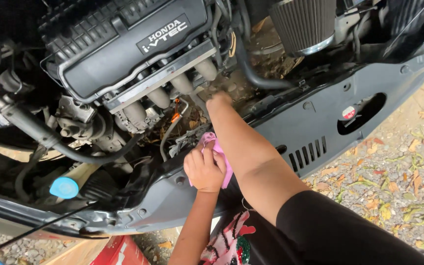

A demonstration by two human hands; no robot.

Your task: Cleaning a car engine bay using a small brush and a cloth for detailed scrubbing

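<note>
Reaching deep into the engine bay, my right hand had its fingers hidden, grip unclear. My left hand clutched the pink cloth at the front edge; it could snag on hoses.

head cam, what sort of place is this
Most likely outdoors, at the open engine bay of a parked car. A black engine cover and a cone air filter fill the bay, gravel with fallen leaves lies beside it, and the left hand holds a pink cloth.
</note>
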